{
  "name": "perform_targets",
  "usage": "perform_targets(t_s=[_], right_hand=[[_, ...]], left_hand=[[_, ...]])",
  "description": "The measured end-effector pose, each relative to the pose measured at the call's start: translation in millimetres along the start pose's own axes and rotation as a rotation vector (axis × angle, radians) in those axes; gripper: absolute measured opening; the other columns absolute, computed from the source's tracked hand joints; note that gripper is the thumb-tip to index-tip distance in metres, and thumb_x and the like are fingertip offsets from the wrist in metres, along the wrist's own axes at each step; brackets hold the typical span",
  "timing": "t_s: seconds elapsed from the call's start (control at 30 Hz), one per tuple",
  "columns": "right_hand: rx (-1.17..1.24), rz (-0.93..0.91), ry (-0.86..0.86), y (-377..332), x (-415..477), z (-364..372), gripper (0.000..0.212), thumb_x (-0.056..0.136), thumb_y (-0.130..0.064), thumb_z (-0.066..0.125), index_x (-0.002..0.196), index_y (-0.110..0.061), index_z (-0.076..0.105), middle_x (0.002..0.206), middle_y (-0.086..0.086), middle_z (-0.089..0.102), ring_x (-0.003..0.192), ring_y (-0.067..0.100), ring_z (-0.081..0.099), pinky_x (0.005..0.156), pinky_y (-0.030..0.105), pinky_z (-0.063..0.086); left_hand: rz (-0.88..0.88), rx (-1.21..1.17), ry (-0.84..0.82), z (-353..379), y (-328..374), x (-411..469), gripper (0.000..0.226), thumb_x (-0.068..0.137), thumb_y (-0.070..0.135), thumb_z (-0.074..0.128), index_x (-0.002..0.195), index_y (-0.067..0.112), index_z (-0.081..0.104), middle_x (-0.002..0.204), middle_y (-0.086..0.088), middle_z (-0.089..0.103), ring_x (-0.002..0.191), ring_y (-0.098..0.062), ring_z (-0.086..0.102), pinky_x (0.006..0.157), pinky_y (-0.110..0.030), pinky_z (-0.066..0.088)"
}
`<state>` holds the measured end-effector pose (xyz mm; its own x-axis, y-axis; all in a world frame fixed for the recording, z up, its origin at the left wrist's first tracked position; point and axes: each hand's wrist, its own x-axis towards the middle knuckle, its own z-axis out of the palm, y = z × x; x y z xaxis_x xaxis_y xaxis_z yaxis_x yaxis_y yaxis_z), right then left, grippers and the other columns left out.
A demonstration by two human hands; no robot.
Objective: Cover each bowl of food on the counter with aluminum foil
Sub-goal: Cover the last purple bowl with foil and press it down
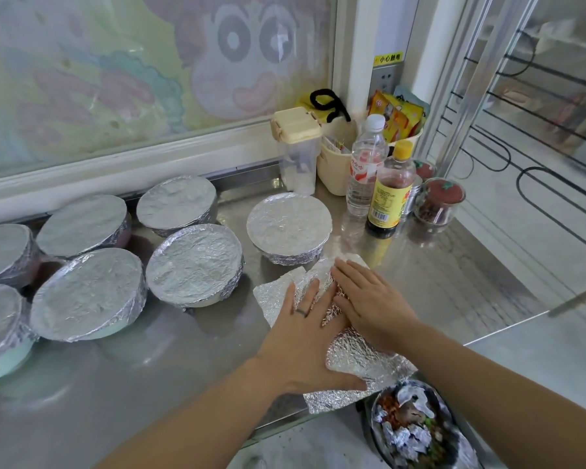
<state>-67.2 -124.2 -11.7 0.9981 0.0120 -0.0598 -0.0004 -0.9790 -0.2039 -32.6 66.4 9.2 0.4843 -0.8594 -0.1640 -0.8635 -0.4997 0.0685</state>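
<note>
Smoothing the crumpled foil sheet point(362, 362) on the bench point(149, 367) beside the covered bowls point(288, 225), I'd work with left hand point(305, 333) and right hand point(372, 306) flat, fingers point(349, 275) straight and together, stroking outward gently lest its seemingly deep creases tear.

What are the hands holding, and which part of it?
Nothing is gripped. The left hand and the right hand lie flat, fingers straight, pressing on the middle of the crinkled foil sheet on the counter.
</note>
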Motion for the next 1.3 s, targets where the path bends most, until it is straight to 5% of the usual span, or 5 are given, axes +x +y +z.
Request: perform_targets(t_s=[0.3, 0.53, 0.73, 0.9, 1.3], right_hand=[[0.115, 0.065, -0.018, -3, 12, -11, 0.055, 0.108, -0.047, 0.025, 0.159, -0.025, 0.026, 0.159, -0.007, 0.033, 0.145, 0.015, 0.03, 0.116, 0.034, 0.029], [0.314, 0.204, -0.009, 8, 49, -12, 0.028, 0.106, -0.045, 0.043, 0.11, -0.029, 0.065, 0.099, -0.005, 0.071, 0.083, 0.015, 0.063, 0.077, 0.036, 0.055], [0.369, 0.197, -0.034, 14, 55, -11, 0.031, 0.104, -0.044, 0.046, 0.1, -0.023, 0.068, 0.091, -0.002, 0.07, 0.081, 0.017, 0.064, 0.079, 0.039, 0.056], [0.345, 0.034, 0.013, 9, 57, -24, 0.027, 0.1, -0.04, 0.058, 0.122, -0.03, 0.071, 0.116, -0.012, 0.068, 0.102, 0.01, 0.063, 0.089, 0.034, 0.052], [0.371, -0.008, -0.122, -3, 80, -30, 0.02, 0.1, -0.034, 0.062, 0.109, -0.024, 0.077, 0.082, -0.016, 0.065, 0.073, -0.007, 0.056, 0.064, 0.013, 0.039]], left_hand=[[-0.048, 0.002, -0.043, 0, 1, 2, 0.117, 0.064, 0.102, 0.027, 0.157, 0.036, -0.002, 0.164, -0.008, -0.02, 0.146, -0.034, -0.031, 0.116, -0.062, -0.016], [-0.048, -0.033, -0.05, -3, 0, 2, 0.115, 0.063, 0.101, 0.031, 0.155, 0.042, -0.006, 0.164, -0.007, -0.022, 0.144, -0.035, -0.035, 0.115, -0.061, -0.019], [-0.044, -0.045, -0.06, -5, 0, 2, 0.116, 0.064, 0.1, 0.033, 0.155, 0.04, -0.006, 0.164, -0.007, -0.022, 0.143, -0.036, -0.037, 0.114, -0.058, -0.024], [-0.034, -0.056, -0.065, -7, 0, 2, 0.116, 0.065, 0.099, 0.034, 0.155, 0.04, -0.008, 0.162, -0.008, -0.026, 0.142, -0.037, -0.038, 0.114, -0.059, -0.023], [-0.027, -0.047, -0.066, -5, 0, 2, 0.116, 0.066, 0.099, 0.031, 0.156, 0.037, -0.008, 0.163, -0.009, -0.025, 0.141, -0.038, -0.039, 0.113, -0.062, -0.02]])
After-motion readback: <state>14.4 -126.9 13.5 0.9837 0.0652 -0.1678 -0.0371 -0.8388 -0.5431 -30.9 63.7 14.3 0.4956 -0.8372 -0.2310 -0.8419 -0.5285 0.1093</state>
